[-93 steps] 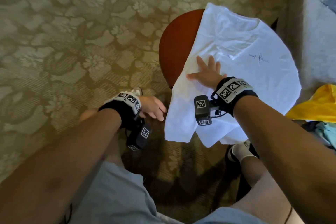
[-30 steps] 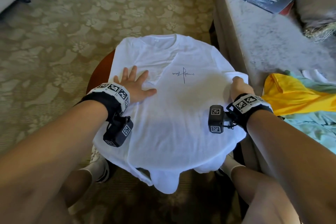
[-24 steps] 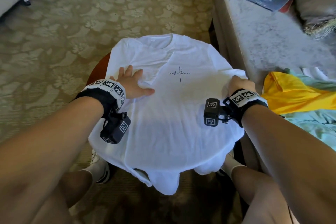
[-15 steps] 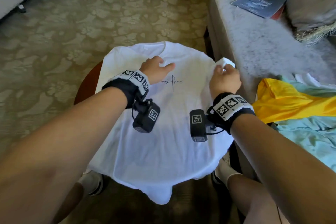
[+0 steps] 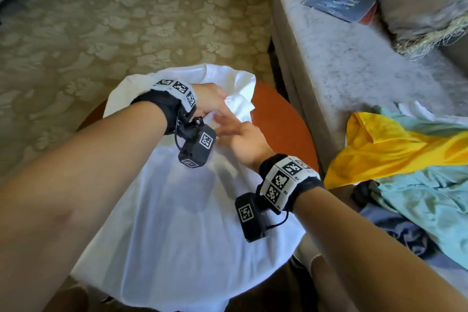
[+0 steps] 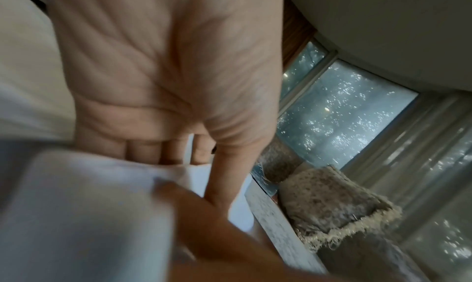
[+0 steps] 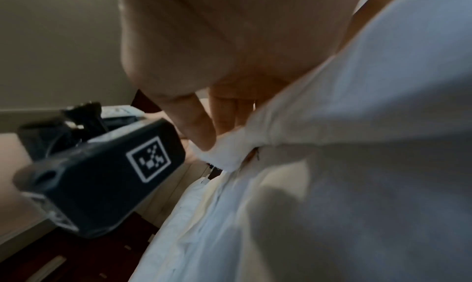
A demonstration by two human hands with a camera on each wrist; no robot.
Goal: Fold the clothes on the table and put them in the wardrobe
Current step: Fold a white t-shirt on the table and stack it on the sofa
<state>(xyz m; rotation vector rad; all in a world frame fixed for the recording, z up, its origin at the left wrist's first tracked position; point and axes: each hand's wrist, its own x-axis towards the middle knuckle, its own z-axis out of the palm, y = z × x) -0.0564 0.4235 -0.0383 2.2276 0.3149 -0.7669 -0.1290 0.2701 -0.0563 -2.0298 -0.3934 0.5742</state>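
Note:
A white T-shirt (image 5: 177, 210) lies spread on a round wooden table (image 5: 278, 119). Its right side is folded over toward the middle, which leaves the table's right part bare. My left hand (image 5: 217, 101) grips the folded-over sleeve near the collar. In the left wrist view its fingers (image 6: 143, 151) curl behind the white cloth (image 6: 89, 205). My right hand (image 5: 228, 126) hovers just in front of it with straight, blurred fingers. In the right wrist view those fingers (image 7: 201, 129) touch the raised fold of the shirt (image 7: 357, 165).
A grey sofa (image 5: 354, 58) stands close on the right with a blue booklet (image 5: 342, 0) and a fringed cushion (image 5: 417, 2). A yellow garment (image 5: 392, 149) and a light green one (image 5: 430, 197) lie heaped on it. Patterned carpet (image 5: 101, 33) surrounds the table.
My right hand has carried the shirt's right sleeve leftward over the body, baring the table's right side. My left hand has taken hold of that fold, and the right hand's fingers have straightened.

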